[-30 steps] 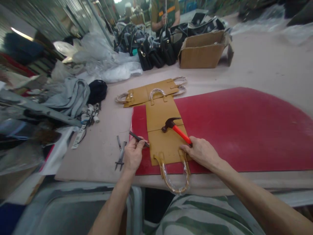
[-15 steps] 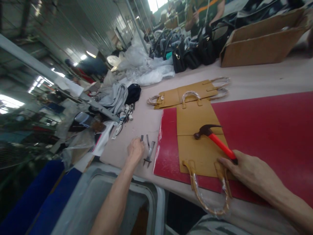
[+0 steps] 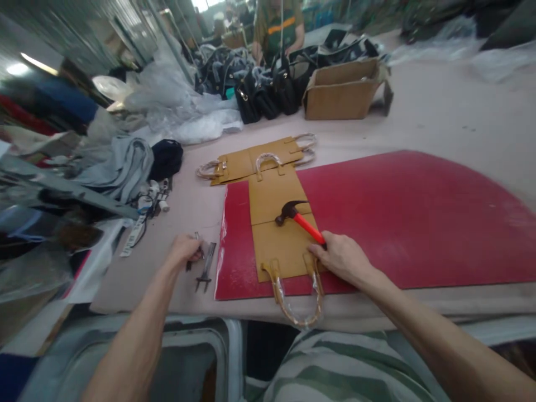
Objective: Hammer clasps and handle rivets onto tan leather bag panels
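My right hand (image 3: 341,254) is closed on the red handle of a claw hammer (image 3: 307,228), whose black head lies over a tan leather panel (image 3: 280,243) with wrapped handles. That panel rests on a red mat (image 3: 397,223). Left of the mat, my left hand (image 3: 188,249) has its fingers closed around a thin metal tool (image 3: 198,239). Beside it on the table lies a metal divider-like tool (image 3: 206,268). A second tan panel (image 3: 238,163) with handles is behind the first.
Black bags (image 3: 263,95) and an open cardboard box (image 3: 339,92) stand at the back, with plastic wrapping (image 3: 196,120) to their left. A person (image 3: 278,28) is across the table. A grey bin (image 3: 188,340) sits below the front edge.
The view has swung to the right. My left hand has moved onto the thin tool and taken hold of it. My right hand still holds the hammer over the panel.
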A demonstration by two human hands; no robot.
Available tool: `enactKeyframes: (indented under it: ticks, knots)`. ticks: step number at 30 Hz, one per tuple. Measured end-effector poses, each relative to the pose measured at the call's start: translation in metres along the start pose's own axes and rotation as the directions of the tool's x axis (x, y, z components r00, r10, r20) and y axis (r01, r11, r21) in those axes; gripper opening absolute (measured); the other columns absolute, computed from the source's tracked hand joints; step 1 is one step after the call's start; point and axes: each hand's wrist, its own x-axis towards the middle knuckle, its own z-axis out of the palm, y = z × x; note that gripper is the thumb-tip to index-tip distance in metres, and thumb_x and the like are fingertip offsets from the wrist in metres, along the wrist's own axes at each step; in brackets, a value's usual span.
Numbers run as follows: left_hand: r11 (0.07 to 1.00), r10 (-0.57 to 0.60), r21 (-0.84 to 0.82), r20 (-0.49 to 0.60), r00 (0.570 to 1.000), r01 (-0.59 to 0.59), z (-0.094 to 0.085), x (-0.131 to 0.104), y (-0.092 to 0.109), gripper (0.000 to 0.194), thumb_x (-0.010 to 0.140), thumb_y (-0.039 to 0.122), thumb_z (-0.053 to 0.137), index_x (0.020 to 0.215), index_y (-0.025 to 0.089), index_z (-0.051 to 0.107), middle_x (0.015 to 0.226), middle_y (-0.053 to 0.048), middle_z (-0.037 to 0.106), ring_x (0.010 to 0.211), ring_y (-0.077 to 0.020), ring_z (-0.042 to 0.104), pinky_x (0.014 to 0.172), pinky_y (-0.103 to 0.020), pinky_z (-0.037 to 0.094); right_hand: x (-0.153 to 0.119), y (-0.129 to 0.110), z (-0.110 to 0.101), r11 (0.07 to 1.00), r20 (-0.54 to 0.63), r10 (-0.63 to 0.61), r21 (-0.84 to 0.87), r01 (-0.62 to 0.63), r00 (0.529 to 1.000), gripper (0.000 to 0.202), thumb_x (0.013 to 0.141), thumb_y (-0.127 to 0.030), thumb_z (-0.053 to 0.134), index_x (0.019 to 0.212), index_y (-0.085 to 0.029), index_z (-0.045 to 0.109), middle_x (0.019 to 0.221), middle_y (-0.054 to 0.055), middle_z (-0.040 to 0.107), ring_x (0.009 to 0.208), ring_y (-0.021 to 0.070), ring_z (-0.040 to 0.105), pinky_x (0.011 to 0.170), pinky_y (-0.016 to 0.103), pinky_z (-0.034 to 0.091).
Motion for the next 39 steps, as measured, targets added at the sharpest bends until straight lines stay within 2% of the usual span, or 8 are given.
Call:
enactKeyframes:
  ticks: [4, 7, 8, 9, 12, 15, 33, 39]
  knots:
    - [0.935, 0.084, -0.345, -0.018, 0.996, -0.085, 0.009, -0.031, 0.017, 0.020, 0.070, 0.036, 0.063, 0.070, 0.018, 0.054, 0.057, 0.001, 0.062, 0.048, -0.0118, 0.059, 0.051, -0.023, 0.053, -0.002, 0.000, 0.000, 1.000, 0.001, 0.007, 0.009, -0.007, 1.000, 0.034, 0.095, -0.048, 0.050, 0.099, -0.017, 0.064, 0.085, 0.012, 0.074, 0.080, 0.0260, 0.070, 0.060, 0.032, 0.031]
    - [0.682, 0.234, -0.710, -0.011, 0.972, -0.172, 0.042, -0.070, 0.044, 0.031, 0.065, 0.039, 0.072, 0.080, 0.017, 0.057, 0.067, 0.002, 0.065, 0.054, -0.0114, 0.063, 0.055, -0.024, 0.055, -0.003, 0.000, -0.002, 1.000, 0.005, 0.003, 0.000, -0.003, 1.000, 0.036, 0.096, -0.048, 0.049, 0.100, -0.017, 0.065, 0.086, 0.013, 0.074, 0.079, 0.0256, 0.070, 0.060, 0.031, 0.033]
    - [0.609, 0.306, -0.768, -0.003, 0.952, -0.198, 0.056, -0.084, 0.054, 0.032, 0.065, 0.039, 0.075, 0.082, 0.017, 0.058, 0.070, 0.001, 0.067, 0.059, -0.0130, 0.066, 0.059, -0.026, 0.057, -0.003, -0.001, -0.002, 1.000, 0.006, 0.002, -0.004, -0.002, 1.000, 0.036, 0.096, -0.048, 0.048, 0.099, -0.017, 0.065, 0.086, 0.013, 0.074, 0.079, 0.0254, 0.070, 0.060, 0.031, 0.033]
    - [0.575, 0.379, -0.784, 0.001, 0.926, -0.234, 0.071, -0.097, 0.064, 0.030, 0.068, 0.038, 0.075, 0.083, 0.017, 0.059, 0.072, 0.000, 0.068, 0.064, -0.0147, 0.068, 0.063, -0.027, 0.059, -0.003, -0.001, -0.003, 1.000, 0.007, 0.002, -0.007, -0.002, 1.000, 0.036, 0.097, -0.048, 0.048, 0.099, -0.017, 0.065, 0.085, 0.013, 0.074, 0.079, 0.0253, 0.070, 0.060, 0.031, 0.034]
    - [0.603, 0.547, -0.701, 0.017, 0.837, -0.380, 0.109, -0.129, 0.083, 0.016, 0.080, 0.033, 0.067, 0.083, 0.018, 0.062, 0.078, -0.002, 0.072, 0.076, -0.0159, 0.071, 0.073, -0.027, 0.058, -0.004, -0.001, -0.003, 1.000, 0.005, 0.002, -0.008, -0.002, 1.000, 0.036, 0.097, -0.048, 0.048, 0.100, -0.017, 0.065, 0.085, 0.013, 0.074, 0.079, 0.0252, 0.070, 0.061, 0.031, 0.035]
    - [0.631, 0.591, -0.630, 0.011, 0.807, -0.453, 0.129, -0.140, 0.086, 0.012, 0.084, 0.030, 0.062, 0.081, 0.019, 0.063, 0.078, -0.002, 0.073, 0.076, -0.0154, 0.071, 0.075, -0.027, 0.058, -0.004, 0.000, -0.001, 1.000, -0.001, 0.000, 0.002, 0.000, 1.000, 0.037, 0.097, -0.048, 0.047, 0.102, -0.016, 0.065, 0.086, 0.014, 0.074, 0.079, 0.0261, 0.070, 0.061, 0.031, 0.036]
    - [0.626, 0.574, -0.644, -0.001, 0.819, -0.440, 0.137, -0.138, 0.078, 0.012, 0.088, 0.030, 0.061, 0.085, 0.019, 0.061, 0.081, -0.003, 0.076, 0.078, -0.0172, 0.074, 0.078, -0.031, 0.061, -0.005, 0.002, -0.001, 0.999, 0.011, -0.011, 0.039, 0.011, 1.000, 0.037, 0.096, -0.048, 0.047, 0.103, -0.016, 0.065, 0.087, 0.014, 0.075, 0.082, 0.0275, 0.071, 0.062, 0.031, 0.038]
    - [0.635, 0.596, -0.569, -0.069, 0.800, -0.522, 0.140, -0.144, 0.078, 0.010, 0.089, 0.027, 0.058, 0.084, 0.020, 0.062, 0.081, -0.002, 0.076, 0.076, -0.0157, 0.073, 0.075, -0.027, 0.059, -0.005, 0.002, -0.001, 0.999, 0.010, -0.008, 0.046, 0.008, 1.000, 0.037, 0.096, -0.048, 0.048, 0.104, -0.015, 0.065, 0.088, 0.014, 0.074, 0.083, 0.0281, 0.072, 0.063, 0.031, 0.039]
